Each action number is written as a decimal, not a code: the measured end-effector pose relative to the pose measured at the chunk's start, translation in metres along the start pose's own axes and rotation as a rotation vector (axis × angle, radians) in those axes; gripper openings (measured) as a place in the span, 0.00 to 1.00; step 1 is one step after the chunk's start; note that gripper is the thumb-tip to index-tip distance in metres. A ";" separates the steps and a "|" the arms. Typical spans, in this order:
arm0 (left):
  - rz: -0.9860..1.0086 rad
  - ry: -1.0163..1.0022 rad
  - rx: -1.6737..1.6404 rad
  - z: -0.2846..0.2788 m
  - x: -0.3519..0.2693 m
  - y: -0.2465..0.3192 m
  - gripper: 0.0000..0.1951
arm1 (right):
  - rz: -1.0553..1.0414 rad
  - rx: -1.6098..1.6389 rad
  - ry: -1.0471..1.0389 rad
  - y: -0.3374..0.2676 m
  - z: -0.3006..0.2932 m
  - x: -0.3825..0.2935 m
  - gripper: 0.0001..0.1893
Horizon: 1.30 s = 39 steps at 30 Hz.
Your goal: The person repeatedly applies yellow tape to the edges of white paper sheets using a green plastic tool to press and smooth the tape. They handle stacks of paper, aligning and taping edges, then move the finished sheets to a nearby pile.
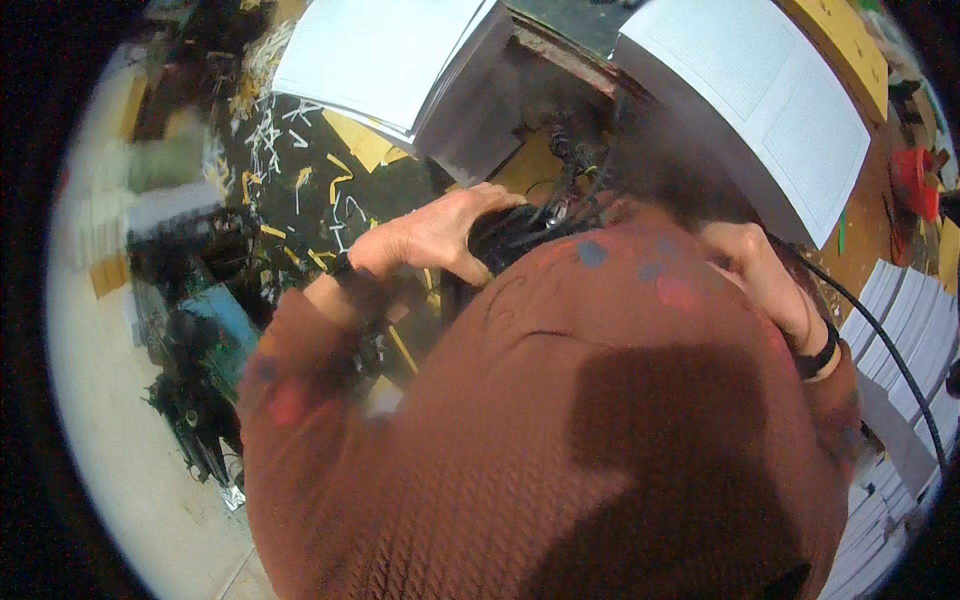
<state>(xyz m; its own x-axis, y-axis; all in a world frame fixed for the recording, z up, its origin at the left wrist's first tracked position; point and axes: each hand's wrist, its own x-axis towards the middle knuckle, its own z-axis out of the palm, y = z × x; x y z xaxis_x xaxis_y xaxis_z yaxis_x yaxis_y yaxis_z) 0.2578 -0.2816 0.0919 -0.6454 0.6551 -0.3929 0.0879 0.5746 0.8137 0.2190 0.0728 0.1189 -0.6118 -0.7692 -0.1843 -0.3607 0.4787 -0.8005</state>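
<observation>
My left hand (pixel 431 232) is curved round a black object (pixel 506 234), its thumb towards me and its fingers on the far side. Most of that object is hidden behind the brown knit sweater (pixel 555 420) on my body. Just beyond it sits a dark cluster of cables or fittings (pixel 574 161), too shaded to make out. My right hand (pixel 750 262) is bent in against the front of the sweater. Its fingers are out of sight, so what they touch does not show.
A stack of white paper sheets (pixel 382 56) lies ahead, with a printed stack (pixel 750 82) to its right. Paper trimmings (pixel 300 176) litter the dark surface on the left. A black cable (pixel 877 315) runs past my right arm, near more paper stacks (pixel 907 337).
</observation>
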 end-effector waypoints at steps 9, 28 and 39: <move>-0.220 0.074 -0.157 -0.002 -0.041 -0.001 0.22 | 0.114 0.095 0.026 0.016 0.011 -0.002 0.05; 0.167 0.361 0.138 -0.018 -0.043 0.024 0.04 | 0.125 0.189 -0.174 0.013 0.001 0.022 0.03; 0.409 0.503 0.599 -0.004 -0.047 0.016 0.07 | -0.098 0.034 -0.379 0.002 0.043 0.105 0.22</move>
<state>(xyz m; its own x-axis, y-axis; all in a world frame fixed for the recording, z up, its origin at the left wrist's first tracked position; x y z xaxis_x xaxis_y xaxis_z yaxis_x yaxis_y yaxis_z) 0.2860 -0.3049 0.1253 -0.7217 0.6529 0.2298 0.6767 0.5956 0.4329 0.1843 -0.0247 0.0734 -0.2701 -0.9153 -0.2989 -0.3767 0.3862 -0.8420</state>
